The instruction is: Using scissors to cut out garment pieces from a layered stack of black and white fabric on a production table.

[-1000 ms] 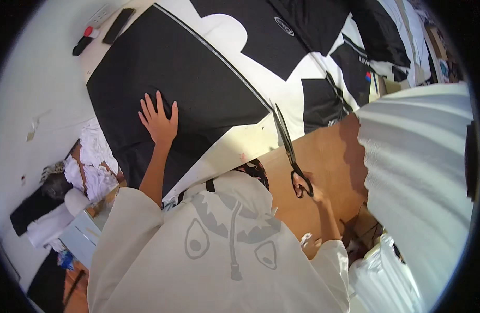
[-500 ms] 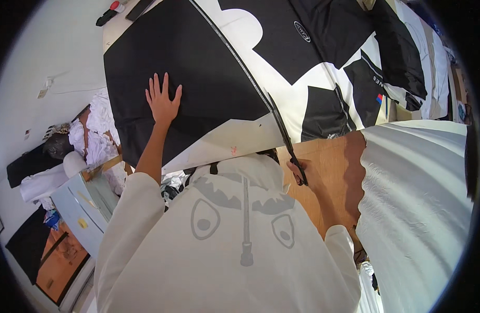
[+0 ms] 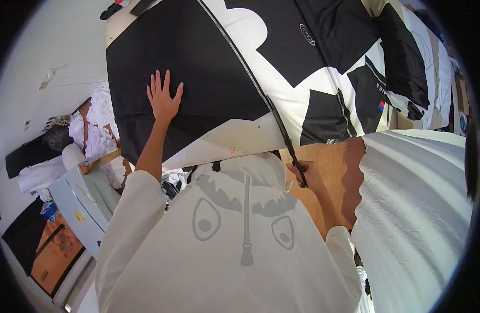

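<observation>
Overhead view, person in pale shirt [image 3: 240, 229] at a table [image 3: 235, 136]. L hand [image 3: 165, 101] lay flat, fingers spread, palm down on a big sheet of blk cloth [image 3: 188, 47] that covered the table's L part. R hand [image 3: 309, 175] was closed around the handles of dark scissors [image 3: 285, 134], low & right of the cloth, over a brown surface [image 3: 331, 156]. The blades pointed up & slightly L, tips at the cloth's R edge, by a thin strip [image 3: 234, 48] w/ light marks running along that edge. Can't tell if the blades were parted.

The table's bare pale front showed btwn cloth & shirt. R of the strip: white cloth [image 3: 280, 79] w/ a rounded lobe, next to a blk piece [image 3: 282, 44] bearing an oval badge. Nearer the scissors, a small blk piece [image 3: 323, 115].

Far R: white drape [image 3: 415, 182], rippled edge. Top L: phone [image 3: 142, 6], partly cut off. L of table: white heap [image 3: 99, 112], w/ a pale blue cabinet [image 3: 75, 195] below it.
</observation>
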`<state>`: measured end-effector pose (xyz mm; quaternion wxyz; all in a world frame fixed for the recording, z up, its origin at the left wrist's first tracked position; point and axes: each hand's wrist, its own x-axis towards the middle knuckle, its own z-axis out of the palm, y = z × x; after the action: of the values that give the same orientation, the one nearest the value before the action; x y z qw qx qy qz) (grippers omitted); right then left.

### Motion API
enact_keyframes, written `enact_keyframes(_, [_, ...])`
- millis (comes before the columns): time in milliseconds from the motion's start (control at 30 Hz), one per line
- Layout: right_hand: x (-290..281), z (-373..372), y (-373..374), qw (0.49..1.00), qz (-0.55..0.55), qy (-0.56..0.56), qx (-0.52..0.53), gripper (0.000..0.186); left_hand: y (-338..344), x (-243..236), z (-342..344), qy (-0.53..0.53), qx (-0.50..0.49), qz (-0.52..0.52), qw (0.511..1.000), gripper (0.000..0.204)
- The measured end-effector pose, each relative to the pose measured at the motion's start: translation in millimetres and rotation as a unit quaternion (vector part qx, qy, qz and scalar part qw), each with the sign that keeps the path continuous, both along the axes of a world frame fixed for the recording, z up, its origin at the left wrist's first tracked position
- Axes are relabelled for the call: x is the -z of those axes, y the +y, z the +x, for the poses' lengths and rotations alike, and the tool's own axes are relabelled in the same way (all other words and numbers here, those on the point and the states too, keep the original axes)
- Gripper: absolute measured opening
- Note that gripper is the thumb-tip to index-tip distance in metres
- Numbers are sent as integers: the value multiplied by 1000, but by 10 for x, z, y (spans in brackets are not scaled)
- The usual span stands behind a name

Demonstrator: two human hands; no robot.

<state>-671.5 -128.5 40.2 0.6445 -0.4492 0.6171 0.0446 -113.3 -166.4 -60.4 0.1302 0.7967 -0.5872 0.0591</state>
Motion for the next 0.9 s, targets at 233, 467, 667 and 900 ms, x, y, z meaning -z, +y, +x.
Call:
enact_keyframes(233, [-45, 191, -232, 995, 46, -82, 37, 48, 3, -34, -24, 3, -7, 0, 1000, 71])
enact_keyframes(467, [30, 268, -260, 998, 39, -45, 38, 49, -20, -38, -6, -4, -2, 1, 1000, 70])
enact_keyframes(667, [75, 213, -260, 996, 44, -57, 43, 47, -3, -37, -10, 4, -6, 1, 1000, 70])
enact_keyframes(900, [43, 493, -591, 994, 47, -92, 27, 45, -24, -66, -30, 15, -2, 8, 1000, 71])
